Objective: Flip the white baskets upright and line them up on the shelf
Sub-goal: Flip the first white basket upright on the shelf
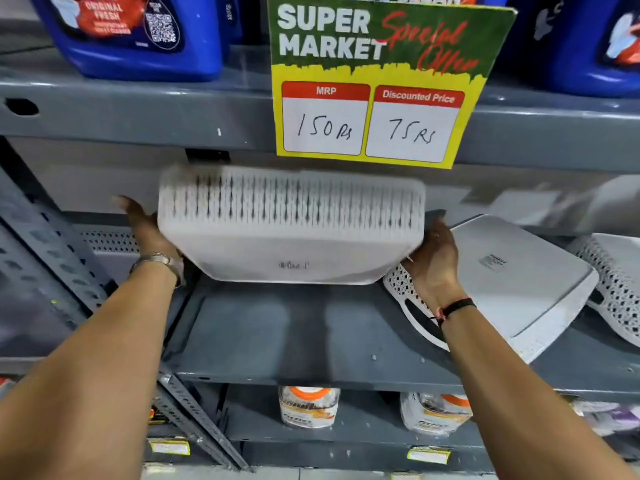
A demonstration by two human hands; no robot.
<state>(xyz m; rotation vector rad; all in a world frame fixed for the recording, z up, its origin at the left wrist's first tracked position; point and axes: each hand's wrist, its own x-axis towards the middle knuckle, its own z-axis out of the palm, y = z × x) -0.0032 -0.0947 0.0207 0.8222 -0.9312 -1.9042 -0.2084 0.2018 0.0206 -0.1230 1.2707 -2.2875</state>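
Note:
A white slotted basket [291, 226] is held above the grey shelf [304, 341], tilted so its solid bottom faces me and its far side wall points up; it is motion-blurred. My left hand [145, 226] grips its left end and my right hand [433, 258] grips its right end. To the right, a second white basket [512, 282] lies upside down on the shelf, its flat base up and a handle slot showing below my right wrist. A third upside-down basket [616, 282] lies at the right edge, partly cut off.
A green and yellow price sign [374, 81] hangs from the shelf above, just over the held basket. Blue detergent jugs [138, 36] stand on the upper shelf. Jars [308, 407] sit on the shelf below. A slanted perforated steel upright [52, 258] runs at the left.

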